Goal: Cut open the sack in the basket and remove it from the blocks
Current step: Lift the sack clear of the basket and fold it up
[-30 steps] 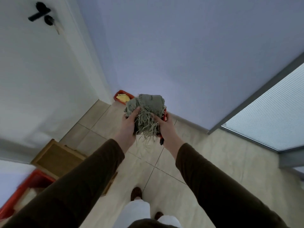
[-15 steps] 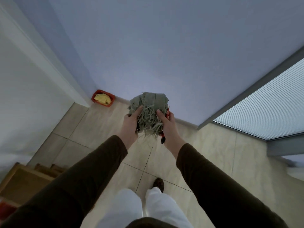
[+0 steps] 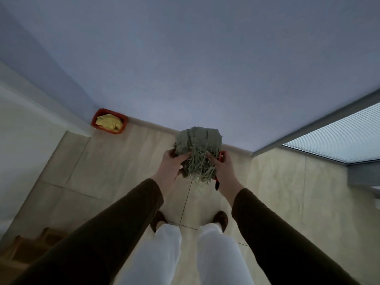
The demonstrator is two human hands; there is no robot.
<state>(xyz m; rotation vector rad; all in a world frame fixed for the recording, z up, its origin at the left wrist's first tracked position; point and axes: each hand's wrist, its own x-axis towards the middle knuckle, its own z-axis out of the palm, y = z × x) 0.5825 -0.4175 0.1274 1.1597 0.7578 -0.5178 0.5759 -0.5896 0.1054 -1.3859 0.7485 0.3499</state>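
Observation:
A grey-green woven sack [image 3: 198,144], bunched into a ball with frayed pale strands hanging from its lower edge, is held up in front of me above the tiled floor. My left hand [image 3: 171,166] grips its left side. My right hand [image 3: 223,168] grips its right side and also holds a red-and-black tool [image 3: 217,183], whose dark tip pokes out below the palm; most of the tool is hidden. No blocks are visible.
A red basket [image 3: 109,123] with yellow material inside sits on the floor against the far wall at left. A wooden frame [image 3: 30,247] lies at the lower left. A window blind [image 3: 337,138] is at right. My legs and shoes stand below.
The view has swung to the right and I have stepped forward; the wooden frame and red crate slid out at left, the red basket shifted left. Both hands keep gripping the sack.

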